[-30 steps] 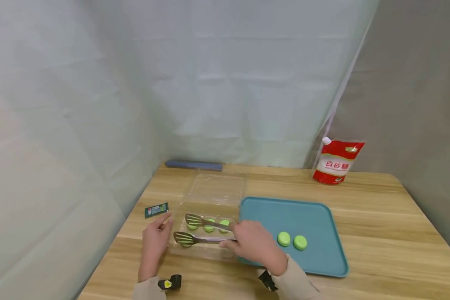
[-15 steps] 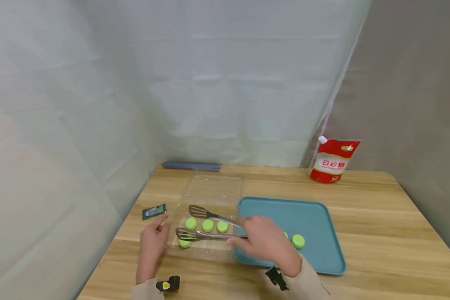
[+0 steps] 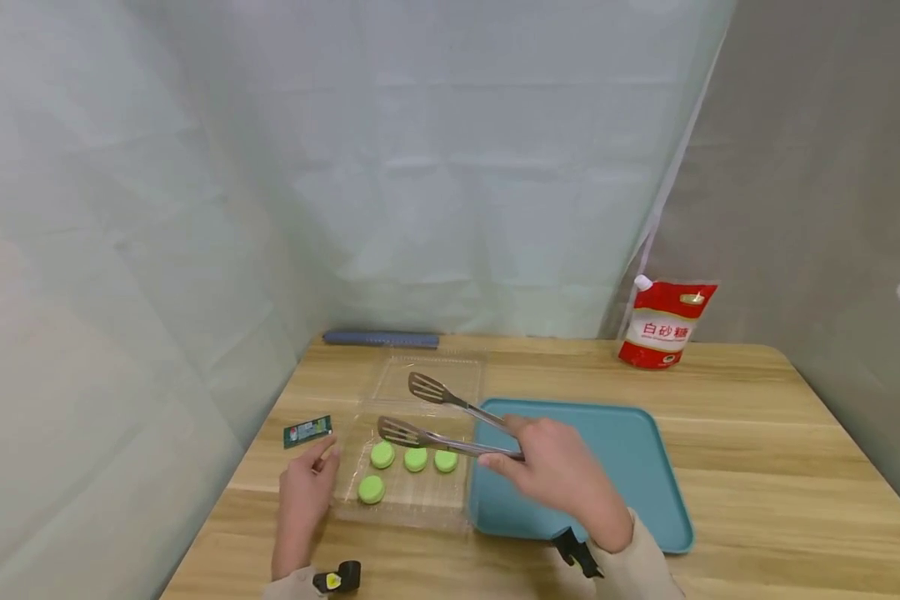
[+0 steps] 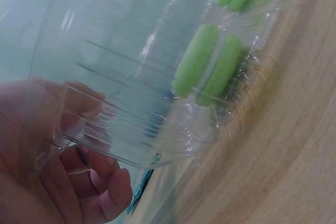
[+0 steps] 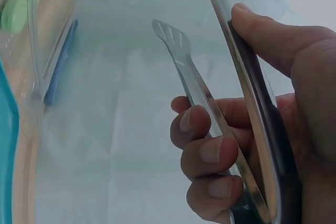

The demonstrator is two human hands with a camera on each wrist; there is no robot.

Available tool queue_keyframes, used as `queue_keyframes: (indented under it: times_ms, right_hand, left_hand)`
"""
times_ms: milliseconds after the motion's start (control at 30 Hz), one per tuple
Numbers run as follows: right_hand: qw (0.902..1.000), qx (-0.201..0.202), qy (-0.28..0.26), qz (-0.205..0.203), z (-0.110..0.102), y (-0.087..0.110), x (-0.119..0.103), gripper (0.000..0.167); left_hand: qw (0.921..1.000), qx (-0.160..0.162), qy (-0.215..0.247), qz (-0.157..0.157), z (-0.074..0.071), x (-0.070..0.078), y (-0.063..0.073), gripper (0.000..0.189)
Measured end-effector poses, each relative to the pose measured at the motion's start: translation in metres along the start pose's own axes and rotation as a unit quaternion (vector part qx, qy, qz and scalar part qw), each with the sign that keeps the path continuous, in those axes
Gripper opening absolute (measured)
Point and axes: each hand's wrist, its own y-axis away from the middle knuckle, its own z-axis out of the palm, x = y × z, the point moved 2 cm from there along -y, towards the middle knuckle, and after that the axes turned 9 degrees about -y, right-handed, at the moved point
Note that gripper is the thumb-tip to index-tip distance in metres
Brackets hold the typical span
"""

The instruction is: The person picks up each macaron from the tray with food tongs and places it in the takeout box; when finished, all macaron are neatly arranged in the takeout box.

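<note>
My left hand (image 3: 305, 496) is at the left side of a clear plastic box (image 3: 412, 518), pinching its wall between thumb and fingers in the left wrist view. The box lies with its lid (image 3: 435, 379) folded back. Several green macarons sit inside: a row of 3 and one macaron (image 3: 371, 489) nearer the front left. My right hand (image 3: 558, 467) grips metal tongs (image 5: 210, 103) with slotted ends. The tongs' arms are spread apart with nothing between them, above the box and its lid. Behind the right hand, the middle of the tray is hidden.
A blue tray (image 3: 645, 500) stands against the box's right side. At the back right is a red sugar pouch (image 3: 658, 325) with a white cap. A small dark green packet (image 3: 307, 431) lies left of the box. A blue bar (image 3: 382, 339) lies along the table's back edge.
The right hand has drawn the tongs up and to the right, away from the front-left macaron, and their arms have spread wider. The left hand has stayed at the box's side.
</note>
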Motion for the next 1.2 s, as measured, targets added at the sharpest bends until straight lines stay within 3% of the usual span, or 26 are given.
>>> queue_keyframes:
  times_ms: [167,533,900,1200]
  right_hand:
    - [0.9989,0.037,0.023,0.017,-0.01,0.005,0.012,0.043]
    - [0.9957,0.062,0.044,0.052,-0.019,0.027,0.04,0.035]
    - [0.9899,0.049,0.068,0.115,-0.017,0.062,0.067,0.038]
    - [0.9845,0.054,0.076,0.148,-0.01,0.088,0.093,0.05]
  left_hand:
    - [1.0,-0.002,0.006,0.002,0.005,0.0,0.0,0.038]
    - [0.9999,-0.004,0.014,0.001,0.009,-0.002,-0.003,0.038]
    - [0.9998,-0.018,0.003,-0.004,0.005,-0.009,-0.001,0.04]
    - [0.9999,-0.009,-0.006,0.001,0.003,-0.007,-0.003,0.04]
